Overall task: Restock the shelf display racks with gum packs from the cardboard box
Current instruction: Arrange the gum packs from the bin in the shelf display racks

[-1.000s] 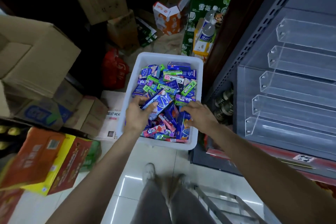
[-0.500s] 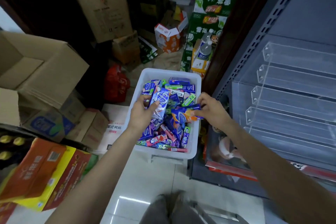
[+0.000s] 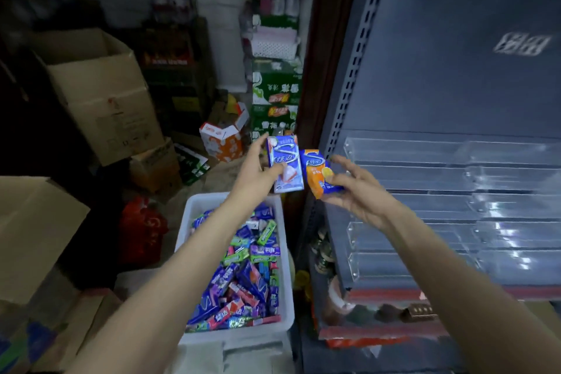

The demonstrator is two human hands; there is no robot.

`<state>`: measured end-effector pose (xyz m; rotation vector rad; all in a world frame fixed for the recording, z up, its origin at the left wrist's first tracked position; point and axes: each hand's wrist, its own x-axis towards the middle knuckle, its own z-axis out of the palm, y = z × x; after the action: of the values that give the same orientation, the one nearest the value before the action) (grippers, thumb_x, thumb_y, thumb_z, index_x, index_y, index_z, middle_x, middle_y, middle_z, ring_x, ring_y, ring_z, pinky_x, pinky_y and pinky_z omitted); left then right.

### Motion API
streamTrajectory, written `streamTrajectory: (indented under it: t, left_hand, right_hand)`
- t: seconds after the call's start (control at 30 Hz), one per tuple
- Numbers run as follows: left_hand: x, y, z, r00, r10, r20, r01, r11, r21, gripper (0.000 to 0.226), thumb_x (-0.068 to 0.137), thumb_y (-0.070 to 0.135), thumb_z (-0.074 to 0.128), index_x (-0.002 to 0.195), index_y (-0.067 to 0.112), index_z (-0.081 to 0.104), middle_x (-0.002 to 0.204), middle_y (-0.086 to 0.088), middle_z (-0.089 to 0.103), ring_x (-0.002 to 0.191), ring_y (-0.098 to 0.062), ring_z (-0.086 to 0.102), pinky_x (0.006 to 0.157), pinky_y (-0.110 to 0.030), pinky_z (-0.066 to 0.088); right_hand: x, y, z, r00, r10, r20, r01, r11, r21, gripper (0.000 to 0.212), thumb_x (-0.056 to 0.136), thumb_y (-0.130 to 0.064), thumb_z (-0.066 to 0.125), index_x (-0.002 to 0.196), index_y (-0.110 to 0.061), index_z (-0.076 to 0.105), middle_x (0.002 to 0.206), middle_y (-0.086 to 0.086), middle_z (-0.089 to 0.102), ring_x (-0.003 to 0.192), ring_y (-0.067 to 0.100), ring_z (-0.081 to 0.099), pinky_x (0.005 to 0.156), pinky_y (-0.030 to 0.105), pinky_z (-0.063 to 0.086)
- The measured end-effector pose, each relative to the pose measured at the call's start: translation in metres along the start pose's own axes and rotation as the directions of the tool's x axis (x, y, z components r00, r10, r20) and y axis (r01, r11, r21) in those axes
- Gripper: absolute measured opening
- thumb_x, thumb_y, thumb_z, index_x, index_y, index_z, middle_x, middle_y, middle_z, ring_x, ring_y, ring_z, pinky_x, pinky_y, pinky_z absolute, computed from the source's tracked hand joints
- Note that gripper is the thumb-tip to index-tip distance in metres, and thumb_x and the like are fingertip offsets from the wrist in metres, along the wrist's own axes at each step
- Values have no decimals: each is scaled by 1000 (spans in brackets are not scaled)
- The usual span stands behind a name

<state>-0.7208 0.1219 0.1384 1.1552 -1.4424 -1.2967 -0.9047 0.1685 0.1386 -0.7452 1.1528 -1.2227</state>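
Hands – left, right – hiding gum packs' edges, frame blurred

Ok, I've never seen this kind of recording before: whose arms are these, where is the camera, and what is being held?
There is no machine here. The camera sits on a person's head and looks forward and down, so the two bare arms are the wearer's own. The left hand grips a blue and white gum pack. The right hand pinches an orange and blue gum pack. Both packs are raised above a white plastic bin on the floor, which is full of mixed gum packs. To the right is a grey shelf unit with clear plastic display racks, which look empty. Cardboard boxes are stacked on the left. The picture is slightly blurred.
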Motion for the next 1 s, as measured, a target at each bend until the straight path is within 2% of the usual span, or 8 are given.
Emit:
streamTrajectory:
  t: [0.17, 0.33, 0.47, 0.57, 0.67, 0.77, 0.87, 1.0]
  left_hand:
    - [23, 26, 50, 983, 126, 135, -133, 990, 51, 52, 90, 5, 59, 130, 31, 38, 118, -3, 58, 98, -11, 61, 70, -26, 55]
    - [52, 43, 87, 983, 159, 96, -170, 978, 123, 45, 85, 6, 65, 113, 30, 40, 99, 0, 62, 87, -9, 60, 83, -43, 55]
    - [80, 49, 102, 980, 181, 81, -195, 955, 224, 45, 81, 14, 70, 107, 35, 41, 95, 2, 67, 90, -16, 66, 81, -49, 54]
    - [98, 49, 111, 980, 187, 61, -196, 957, 213, 44, 83, 11, 69, 110, 32, 42, 100, 0, 66, 94, -16, 66, 79, -50, 55]
    - [110, 46, 120, 976, 217, 33, -219, 952, 212, 44, 83, 7, 69, 115, 23, 43, 98, 5, 63, 92, -11, 63, 81, -46, 55]
    - [118, 42, 126, 972, 234, 27, -234, 943, 235, 44, 83, 6, 68, 117, 18, 43, 95, 9, 60, 91, -10, 63, 81, -43, 56]
    - [123, 36, 130, 975, 219, 19, -218, 949, 226, 44, 83, 5, 68, 116, 20, 44, 97, 5, 62, 95, -15, 64, 80, -45, 56]
    - [125, 32, 131, 974, 222, 34, -225, 954, 198, 43, 83, 4, 67, 114, 23, 44, 96, 10, 60, 94, -12, 63, 80, -45, 56]
  right_hand:
    - [-6, -35, -35, 995, -89, -36, 87, 994, -73, 61, 86, 9, 50, 134, -27, 40, 99, 10, 67, 73, 17, 68, 61, 35, 58]
    - [7, -68, -72, 957, -254, -138, 223, 953, -203, 49, 85, 9, 57, 120, -20, 40, 83, 12, 62, 70, 20, 60, 60, 32, 57]
    - [35, -88, -101, 899, -403, -169, 307, 857, -414, 41, 84, 4, 62, 113, -17, 41, 87, 12, 63, 73, 20, 63, 64, 31, 57]
    - [62, -99, -115, 871, -466, -155, 325, 784, -529, 38, 85, 3, 63, 106, -20, 41, 92, 12, 65, 80, 23, 66, 71, 36, 57]
    - [85, -101, -121, 862, -499, -88, 334, 690, -642, 36, 86, 2, 60, 104, -22, 40, 85, 0, 63, 76, 14, 66, 64, 24, 55]
    - [104, -92, -124, 870, -493, -15, 354, 645, -677, 36, 88, 3, 58, 103, -22, 39, 87, -3, 60, 75, 7, 64, 57, 12, 51]
    - [114, -79, -128, 878, -478, 42, 356, 590, -725, 36, 88, 2, 58, 105, -23, 39, 94, 1, 60, 80, 11, 64, 59, 11, 50]
    - [121, -65, -134, 864, -499, 68, 349, 495, -796, 32, 88, 2, 58, 112, -13, 43, 98, -1, 57, 80, 4, 58, 63, 5, 44]
